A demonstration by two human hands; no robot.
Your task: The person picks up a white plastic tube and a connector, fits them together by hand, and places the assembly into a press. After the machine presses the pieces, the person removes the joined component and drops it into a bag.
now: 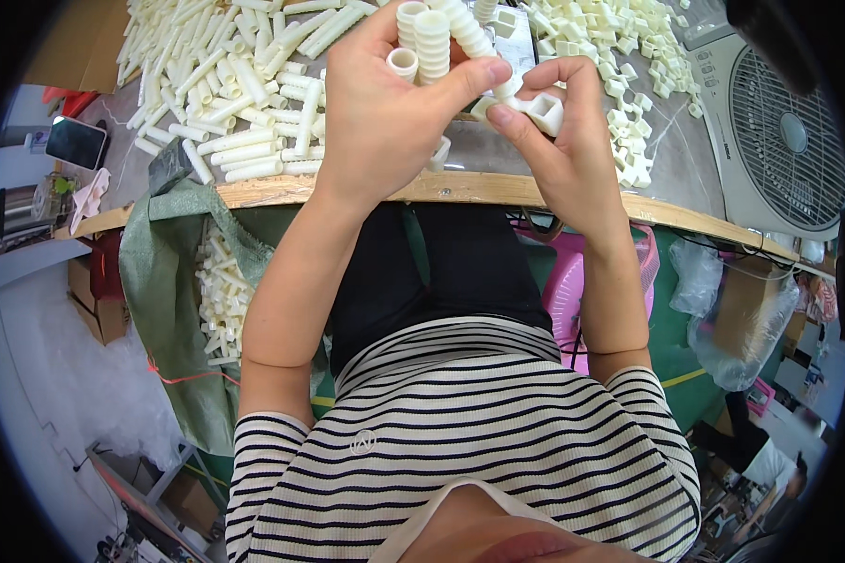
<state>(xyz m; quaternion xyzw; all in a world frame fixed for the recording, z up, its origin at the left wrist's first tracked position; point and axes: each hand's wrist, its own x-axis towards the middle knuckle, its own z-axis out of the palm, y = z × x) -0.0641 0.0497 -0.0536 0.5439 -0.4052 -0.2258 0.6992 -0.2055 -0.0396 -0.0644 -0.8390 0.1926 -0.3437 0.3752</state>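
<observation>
Above the table's front edge, my left hand (376, 122) is closed around several off-white ribbed plastic tubes (433, 47). One of these tubes slants down past my left thumb toward my right hand (573, 141). Between the thumb and fingers of that hand is a small white plastic fitting with a square opening (545, 114), which meets the slanting tube's lower end. How far the two are joined is hidden by my fingers. Another pale piece (438, 153) shows just under my left hand.
Loose ribbed tubes (253, 80) cover the table's left side; small square fittings (620, 42) cover its right. A grey fan (784, 131) stands at far right, a phone (77, 143) at far left. Below hangs a green sack (164, 272) with white pieces (222, 296), near a pink chair (563, 286).
</observation>
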